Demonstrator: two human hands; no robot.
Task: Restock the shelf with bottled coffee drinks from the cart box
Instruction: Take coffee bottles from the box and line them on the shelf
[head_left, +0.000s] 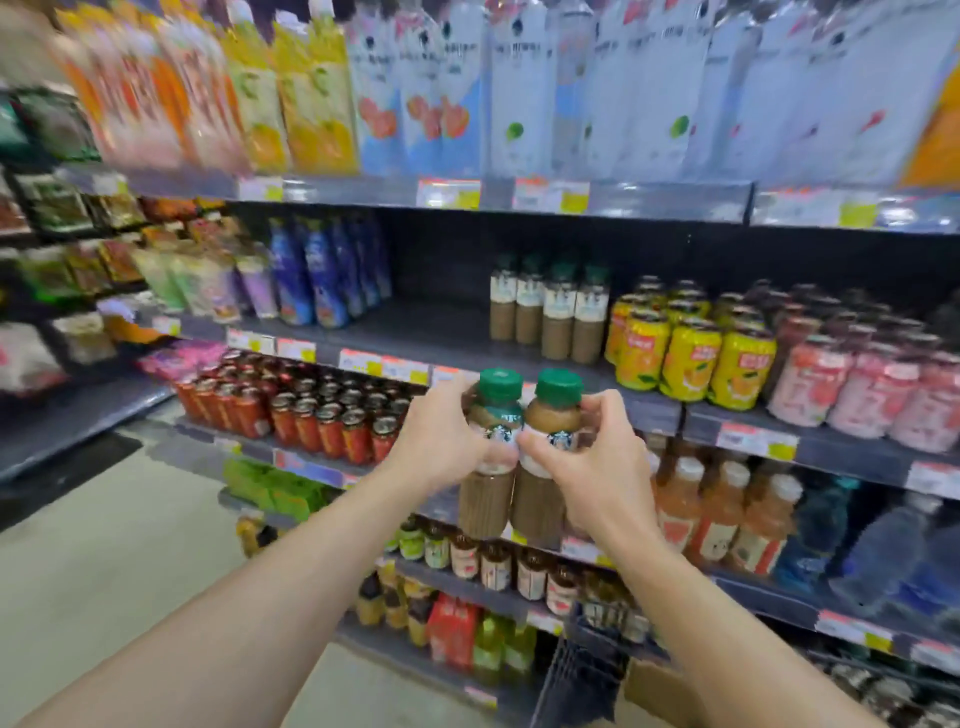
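Note:
I hold two green-capped bottled coffee drinks upright and side by side in front of the shelf. My left hand (441, 441) grips the left bottle (488, 499) around its label. My right hand (597, 462) grips the right bottle (540, 504) the same way. Both bottles hang just below and in front of the middle shelf (426, 332). Several matching coffee bottles (550, 312) stand in a small group on that shelf, with bare shelf to their left. A corner of the cardboard cart box (654, 691) shows at the bottom.
Yellow juice cans (685, 353) and pink cans (857, 384) stand right of the coffee group. Blue pouches (322, 275) stand at the shelf's left. Red cans (311, 410) fill the shelf below. The dark cart basket (576, 675) sits low, beside the box.

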